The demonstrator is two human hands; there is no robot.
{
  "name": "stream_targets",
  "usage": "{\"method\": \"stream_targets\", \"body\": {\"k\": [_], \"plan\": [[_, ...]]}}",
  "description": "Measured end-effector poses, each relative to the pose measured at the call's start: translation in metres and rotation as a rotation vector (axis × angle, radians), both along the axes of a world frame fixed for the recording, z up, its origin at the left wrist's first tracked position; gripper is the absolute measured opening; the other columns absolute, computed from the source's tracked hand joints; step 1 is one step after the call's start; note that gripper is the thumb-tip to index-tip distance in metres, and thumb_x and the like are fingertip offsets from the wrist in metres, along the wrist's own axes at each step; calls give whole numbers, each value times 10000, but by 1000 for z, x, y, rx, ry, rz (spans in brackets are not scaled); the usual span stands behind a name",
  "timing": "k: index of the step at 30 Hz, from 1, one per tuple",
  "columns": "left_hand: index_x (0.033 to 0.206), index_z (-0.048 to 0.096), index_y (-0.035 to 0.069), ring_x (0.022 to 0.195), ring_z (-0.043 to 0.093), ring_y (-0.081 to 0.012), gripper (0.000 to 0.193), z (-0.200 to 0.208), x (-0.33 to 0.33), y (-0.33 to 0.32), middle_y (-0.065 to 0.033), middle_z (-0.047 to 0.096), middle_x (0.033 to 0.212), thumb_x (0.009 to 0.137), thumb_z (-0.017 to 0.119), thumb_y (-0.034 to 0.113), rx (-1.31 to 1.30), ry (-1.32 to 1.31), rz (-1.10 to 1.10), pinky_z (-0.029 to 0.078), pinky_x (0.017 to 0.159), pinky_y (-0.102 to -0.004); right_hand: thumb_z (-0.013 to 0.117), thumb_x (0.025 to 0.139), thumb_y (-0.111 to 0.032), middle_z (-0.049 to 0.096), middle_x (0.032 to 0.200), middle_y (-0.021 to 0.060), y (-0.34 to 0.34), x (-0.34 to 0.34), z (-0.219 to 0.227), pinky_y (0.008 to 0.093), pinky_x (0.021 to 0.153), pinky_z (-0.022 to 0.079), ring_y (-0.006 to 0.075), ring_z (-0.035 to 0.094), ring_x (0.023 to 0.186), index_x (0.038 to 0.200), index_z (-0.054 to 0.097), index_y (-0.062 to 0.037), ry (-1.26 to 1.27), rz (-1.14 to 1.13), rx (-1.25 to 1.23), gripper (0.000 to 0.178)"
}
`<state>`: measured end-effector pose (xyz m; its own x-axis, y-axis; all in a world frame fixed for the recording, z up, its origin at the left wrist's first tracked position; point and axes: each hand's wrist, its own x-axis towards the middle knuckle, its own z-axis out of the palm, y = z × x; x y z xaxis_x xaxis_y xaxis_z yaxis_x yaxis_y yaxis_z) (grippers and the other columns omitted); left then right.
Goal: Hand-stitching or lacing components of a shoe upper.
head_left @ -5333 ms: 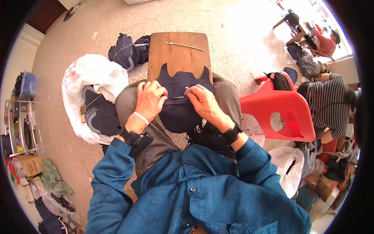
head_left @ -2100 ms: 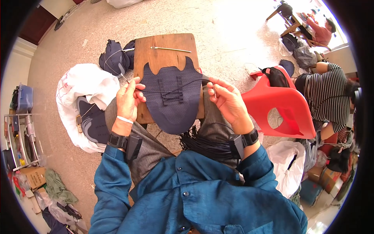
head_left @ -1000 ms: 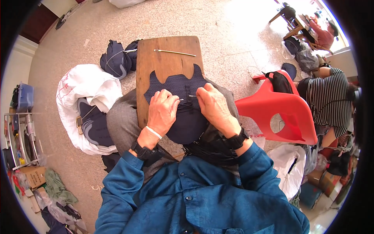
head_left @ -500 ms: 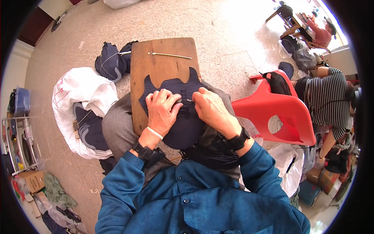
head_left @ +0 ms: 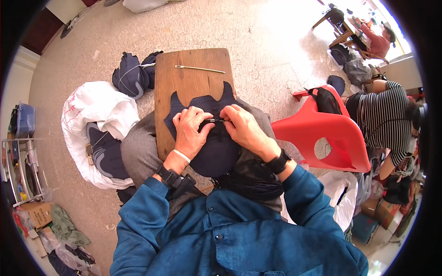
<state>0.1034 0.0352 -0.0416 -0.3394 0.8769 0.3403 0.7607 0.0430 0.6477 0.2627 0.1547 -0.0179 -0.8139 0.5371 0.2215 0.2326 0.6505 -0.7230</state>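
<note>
A dark navy fabric piece point(head_left: 206, 101) with pointed corners lies over the near end of a wooden stool top point(head_left: 193, 56) and down onto my lap. My left hand point(head_left: 189, 131) presses on it, thumb and fingers pinched together at its middle. Facing it, my right hand point(head_left: 244, 129) pinches too. A thin dark strip point(head_left: 215, 120) with a pale glint stretches between both sets of fingertips; its exact kind is unclear. Near the stool's far end lies a large metal needle point(head_left: 200, 69) with an eye. Black cords point(head_left: 248, 185) hang in a bundle over my lap.
Left of me a white sack point(head_left: 76, 108) holds dark fabric pieces, with a tied dark bundle point(head_left: 130, 76) beyond it. A red plastic chair point(head_left: 299, 122) stands at my right, near a person in a striped top point(head_left: 386, 115). Another person point(head_left: 380, 43) sits farther off.
My right hand has shifted slightly left and down, and its fingertips are closer to the left ones. The dark strip now spans the gap, where a silvery tip showed before.
</note>
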Motion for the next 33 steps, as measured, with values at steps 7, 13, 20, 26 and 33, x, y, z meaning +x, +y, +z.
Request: {"method": "stream_targets", "body": {"k": [7, 13, 20, 26, 33], "plan": [[868, 666, 147, 972, 571, -233, 118, 2, -1, 8, -12, 598, 917, 801, 762, 163, -73, 74, -20, 348, 917, -428, 593, 844, 31, 631, 928, 189, -11, -10, -13, 472, 752, 525, 399, 644, 865, 980, 581, -19, 56, -92, 29, 145], [847, 637, 96, 860, 594, -273, 95, 0, -13, -2, -49, 586, 853, 823, 728, 102, 8, 77, -42, 391, 833, -409, 624, 860, -15, 641, 896, 181, -7, -4, -6, 469, 746, 538, 381, 665, 870, 960, 641, -27, 73, -127, -83, 102], [849, 634, 83, 841, 607, -275, 103, -1, -13, -5, -52, 601, 856, 822, 733, 84, 56, -13, -31, 415, 819, -397, 668, 838, -68, 582, 964, 126, -16, -17, -1, 443, 817, 494, 341, 590, 919, 913, 655, -52, 44, -17, 270, 78], [1022, 648, 54, 854, 591, -266, 330, 2, -9, -16, -84, 587, 971, 737, 813, 76, 53, -161, 20, 469, 840, -383, 627, 844, -57, 549, 929, 120, -13, -22, -16, 438, 802, 468, 341, 558, 890, 884, 598, -63, 26, 28, 323, 50], [1096, 638, 34, 978, 593, -340, 466, -7, -8, -20, -133, 581, 1064, 665, 817, 25, 113, 4, 3, 487, 873, -409, 627, 784, -45, 567, 935, 121, -33, -36, 13, 426, 799, 470, 331, 571, 910, 955, 608, -64, 179, 48, 340, 173]]}}
